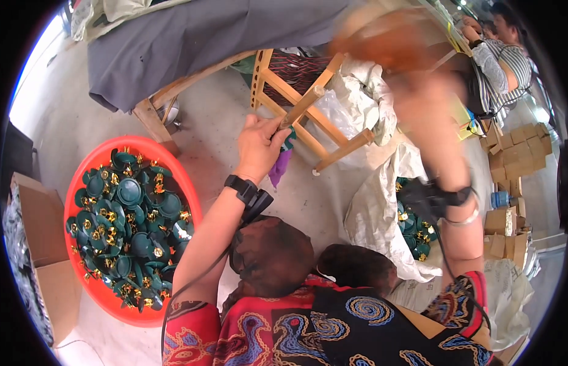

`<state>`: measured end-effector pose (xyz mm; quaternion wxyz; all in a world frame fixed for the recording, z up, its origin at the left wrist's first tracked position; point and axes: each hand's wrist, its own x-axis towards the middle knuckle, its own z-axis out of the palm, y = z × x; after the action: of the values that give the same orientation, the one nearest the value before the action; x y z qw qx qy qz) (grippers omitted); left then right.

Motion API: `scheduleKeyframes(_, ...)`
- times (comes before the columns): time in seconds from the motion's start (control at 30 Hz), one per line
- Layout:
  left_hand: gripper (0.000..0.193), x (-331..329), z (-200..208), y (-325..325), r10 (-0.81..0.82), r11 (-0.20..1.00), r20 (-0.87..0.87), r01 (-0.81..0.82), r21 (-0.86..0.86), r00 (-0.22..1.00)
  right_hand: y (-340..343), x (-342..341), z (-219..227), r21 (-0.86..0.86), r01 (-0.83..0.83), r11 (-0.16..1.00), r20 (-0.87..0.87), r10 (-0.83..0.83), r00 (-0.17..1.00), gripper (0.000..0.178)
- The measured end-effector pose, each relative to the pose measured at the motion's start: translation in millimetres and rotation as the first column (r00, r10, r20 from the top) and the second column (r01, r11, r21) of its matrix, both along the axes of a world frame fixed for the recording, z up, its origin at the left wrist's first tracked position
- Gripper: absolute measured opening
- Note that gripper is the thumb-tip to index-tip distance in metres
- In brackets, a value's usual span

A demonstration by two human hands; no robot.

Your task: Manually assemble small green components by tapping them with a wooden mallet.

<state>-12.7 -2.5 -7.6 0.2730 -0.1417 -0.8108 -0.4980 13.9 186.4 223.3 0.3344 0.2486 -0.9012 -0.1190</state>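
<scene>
My left hand [258,146] is closed around a round wooden leg of a small wooden stool frame [305,105], which lies tipped over with its legs toward me. Beneath that hand hangs a bit of purple cloth [280,168]. My right hand [427,113] is raised at the upper right and smeared by motion, so its fingers cannot be made out. Just beyond it shows a blurred orange-brown shape [391,43]; whether the hand holds it I cannot tell. Black bands sit on both wrists.
A red tub [73,244] full of dark green discs with gold-coloured fittings [130,192] stands at left, beside a cardboard box [43,226]. A white woven sack [372,207] with similar green pieces lies at right. A grey-covered table [192,46] is ahead; a person [506,55] sits far right near stacked cartons [522,149].
</scene>
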Motion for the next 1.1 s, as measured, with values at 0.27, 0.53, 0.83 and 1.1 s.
scheduleKeyframes(0.27, 0.015, -7, 6, 0, -0.046, 0.995, 0.006, 0.047, -0.091, 0.999, -39, 1, -7, -0.721, 0.250, 0.646, 0.472, 0.194, 0.860, 0.030)
scheduleKeyframes(0.53, 0.018, 13, -3, -8, -0.136, 0.981, 0.015, 0.136, -0.136, 0.991, -50, -10, -100, -0.790, 0.033, 0.613, 0.330, 0.380, 0.864, 0.017)
scheduleKeyframes(0.83, 0.024, -27, 24, 0, -0.206, 0.968, 0.242, 0.233, -0.088, 0.948, 6, 110, -89, -0.958, -0.062, 0.281, 0.098, 0.521, 0.848, 0.027)
scheduleKeyframes(1.1, 0.063, -3, 134, 107, -0.876, 0.481, 0.202, 0.768, 0.422, 0.438, 29, 148, -151, -0.820, -0.228, 0.525, 0.073, 0.491, 0.868, 0.035)
